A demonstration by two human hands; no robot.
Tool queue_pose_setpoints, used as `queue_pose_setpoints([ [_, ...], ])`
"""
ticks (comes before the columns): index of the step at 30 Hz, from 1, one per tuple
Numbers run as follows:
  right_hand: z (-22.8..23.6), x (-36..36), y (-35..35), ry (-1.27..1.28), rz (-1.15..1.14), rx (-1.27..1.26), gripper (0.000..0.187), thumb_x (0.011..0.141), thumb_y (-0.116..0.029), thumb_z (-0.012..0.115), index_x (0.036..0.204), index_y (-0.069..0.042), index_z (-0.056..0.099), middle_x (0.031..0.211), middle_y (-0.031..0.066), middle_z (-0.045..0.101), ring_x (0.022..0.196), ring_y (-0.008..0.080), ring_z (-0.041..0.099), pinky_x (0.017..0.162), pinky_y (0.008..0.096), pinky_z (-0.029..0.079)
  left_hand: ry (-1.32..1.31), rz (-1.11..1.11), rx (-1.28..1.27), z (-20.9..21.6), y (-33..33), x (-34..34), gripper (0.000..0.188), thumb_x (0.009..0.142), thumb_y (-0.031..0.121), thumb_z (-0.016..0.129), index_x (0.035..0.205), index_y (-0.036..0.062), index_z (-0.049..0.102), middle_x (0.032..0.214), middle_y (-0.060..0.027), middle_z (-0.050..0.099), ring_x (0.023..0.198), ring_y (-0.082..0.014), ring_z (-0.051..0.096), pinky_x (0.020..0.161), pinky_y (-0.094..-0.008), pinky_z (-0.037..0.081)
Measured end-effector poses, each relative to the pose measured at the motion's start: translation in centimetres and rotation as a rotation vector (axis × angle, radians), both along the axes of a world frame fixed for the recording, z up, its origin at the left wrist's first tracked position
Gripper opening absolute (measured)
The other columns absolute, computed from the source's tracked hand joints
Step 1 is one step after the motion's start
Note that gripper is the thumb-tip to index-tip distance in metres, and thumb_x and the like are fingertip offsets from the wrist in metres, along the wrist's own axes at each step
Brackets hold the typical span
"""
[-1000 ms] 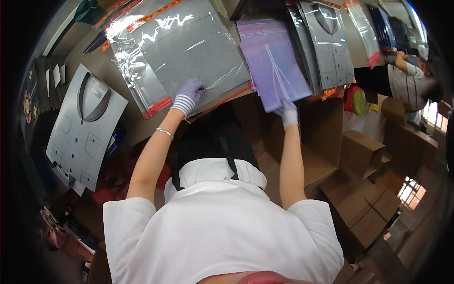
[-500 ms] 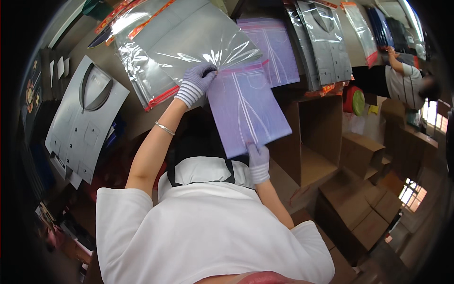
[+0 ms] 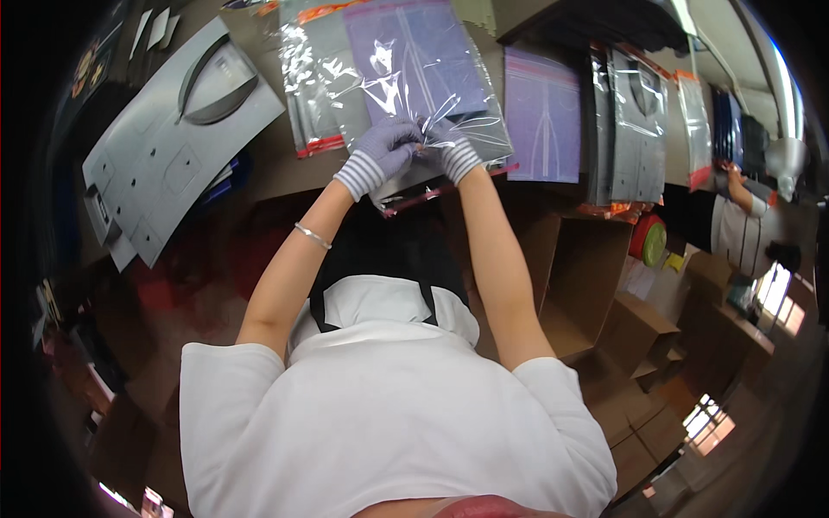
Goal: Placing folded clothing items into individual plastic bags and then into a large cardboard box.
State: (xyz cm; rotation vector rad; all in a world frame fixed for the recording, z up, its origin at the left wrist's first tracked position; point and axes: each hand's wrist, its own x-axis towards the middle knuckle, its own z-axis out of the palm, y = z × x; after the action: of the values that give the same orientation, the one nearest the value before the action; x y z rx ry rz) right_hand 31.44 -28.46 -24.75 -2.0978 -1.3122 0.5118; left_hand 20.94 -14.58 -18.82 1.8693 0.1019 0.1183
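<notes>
A clear plastic bag (image 3: pixel 473 131) lies at twelve o'clock on the table (image 3: pixel 281 173), its glossy film over a purple sheet (image 3: pixel 414 53). The sheet is printed like the front of a pair of trousers, with thin pale lines running lengthwise and a pinkish band along its far edge. Bright white glare breaks up its surface, and sharp creases fan out through the film toward the hands; whether the sheet is within the bag or only beneath the film, I cannot tell. A narrow reddish strip edges the bag on the side facing the wearer, and grey shows to the left of the purple. The left hand (image 3: pixel 386 154), in a lilac glove with a white-striped cuff, has its fingers curled and pinching the film near the sheet's closer end. The right hand (image 3: pixel 451 148), gloved alike, is just beside it with bent fingers against the film; glare and creases hide the tips, so I cannot tell whether they grip. A second purple sheet (image 3: pixel 542 125) lies between one and two o'clock, bagged grey shirt prints (image 3: pixel 637 129) at two, and a large grey shirt-front sheet (image 3: pixel 168 160) at ten. An open cardboard box (image 3: pixel 580 276) stands at three o'clock.
</notes>
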Motion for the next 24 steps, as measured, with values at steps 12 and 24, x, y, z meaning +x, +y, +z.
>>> queue_pose_setpoints([
  [12,1.1,-11.1,0.9,0.049,-0.052,-0.102,0.022,0.07,-0.015,0.063,0.089,-0.009,0.057,0.085,0.009,0.056,0.084,0.0264,0.054,0.074,0.0357,0.045,0.894,0.506,-0.711,-10.8,3.3,-15.9,0.029,0.089,0.027,0.044,0.095,0.0038,0.061,0.086,-0.0064,0.064,0.076,-0.014,0.061,0.061,-0.0265,0.047],
  [24,1.2,-13.8,4.8,-0.105,-0.013,-0.133,0.018,0.071,-0.018,0.059,0.086,-0.009,0.056,0.079,0.0107,0.057,0.076,0.0286,0.055,0.069,0.038,0.045,0.62,0.712,-1.27,-10.6,2.7,-14.3,0.016,0.084,0.014,0.052,0.092,0.0019,0.058,0.087,-0.0081,0.061,0.086,-0.0233,0.059,0.079,-0.0355,0.046],
])
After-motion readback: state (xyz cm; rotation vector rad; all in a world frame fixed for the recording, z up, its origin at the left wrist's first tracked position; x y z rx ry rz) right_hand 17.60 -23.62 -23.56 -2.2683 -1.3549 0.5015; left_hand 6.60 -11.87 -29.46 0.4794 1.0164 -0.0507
